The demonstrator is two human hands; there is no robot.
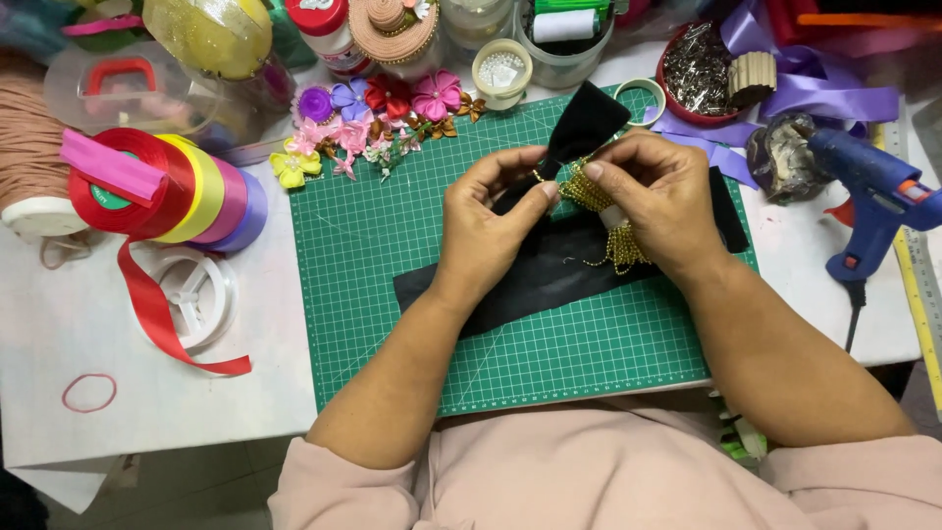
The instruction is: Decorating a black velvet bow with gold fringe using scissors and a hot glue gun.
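She is standing the black velvet bow (586, 120) up over the green cutting mat (392, 294), and both hands meet right at its waist. The left hand (488, 221) has its grip pinched together on the bow's centre, thumb and forefinger closed on the fabric. The right hand (659, 196) has its grip clamped on the gold bead chain (599, 196), whose loose coil hangs down under the palm towards the mat. A longer strip of black velvet (549, 280) lies flat on the mat beneath both wrists.

From here, the work in hand looks like binding the bead chain round the middle of the bow. To do it well, I would keep the left pinch firm so the pleats do not spread, lay each turn snug beside the one before, and hold the hanging coil clear of the strip underneath so it does not snag. Whether the chain's end is already fixed I cannot quite make out, as her fingers cover that spot.

The blue glue gun (873, 191) rests on the desk (88, 314) off to her right, and a cluster of small ribbon flowers (378, 123) sits at the mat's far edge, near the stacked ribbon spools (167, 186).
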